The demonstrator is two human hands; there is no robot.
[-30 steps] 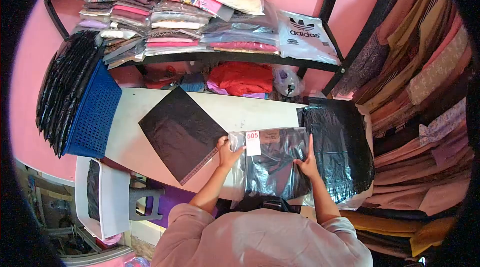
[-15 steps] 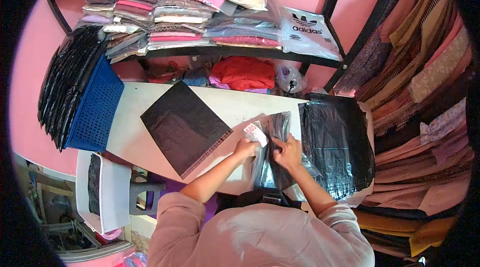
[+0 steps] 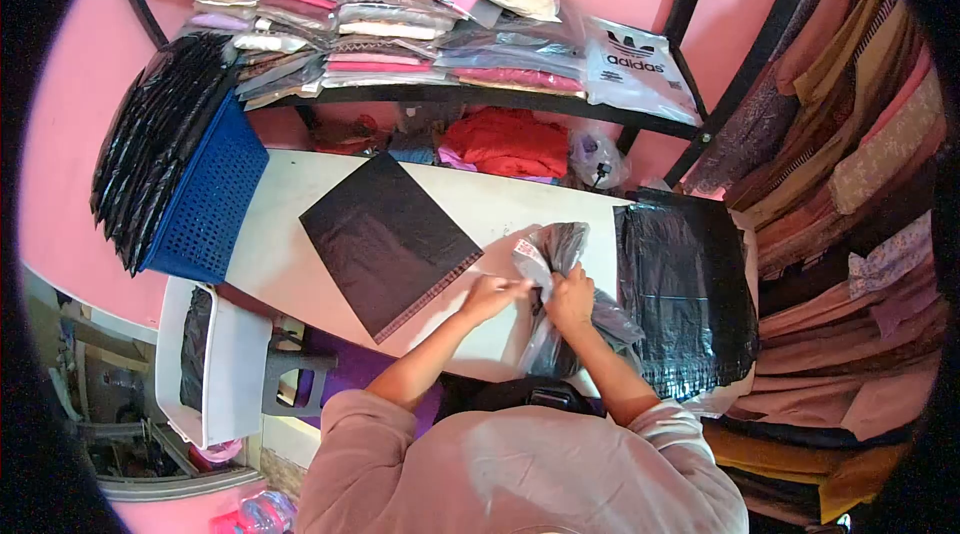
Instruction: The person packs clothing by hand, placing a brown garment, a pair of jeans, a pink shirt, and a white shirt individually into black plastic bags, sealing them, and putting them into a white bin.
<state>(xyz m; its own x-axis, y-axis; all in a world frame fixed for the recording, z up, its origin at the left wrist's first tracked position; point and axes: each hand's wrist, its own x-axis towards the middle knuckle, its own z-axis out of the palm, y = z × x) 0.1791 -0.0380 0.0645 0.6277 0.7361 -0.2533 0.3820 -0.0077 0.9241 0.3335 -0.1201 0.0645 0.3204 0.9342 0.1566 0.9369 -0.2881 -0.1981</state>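
A clear plastic bag (image 3: 562,240) with dark contents lies bunched on the white table in front of me, pinched in at its middle. A white label with red print (image 3: 530,258) shows at its upper left. My right hand (image 3: 570,304) is closed around the gathered middle of the bag. At the bag's left edge, my left hand (image 3: 494,298) has its fingertips pressed together on the plastic; the exact grip is partly hidden. To the left, a flat black mailing bag (image 3: 390,239) lies at an angle, apart from both hands.
A stack of black plastic bags (image 3: 685,294) lies at the table's right end. At the left stand a blue basket (image 3: 208,194) full of black packages and a white bin (image 3: 235,364). Bagged clothes (image 3: 385,44) fill the shelf behind. Garments (image 3: 850,304) hang at right.
The clear bag has gone from spread flat to bunched at its middle. My right hand has closed round it, and its label has tilted. The whole view has shifted slightly.
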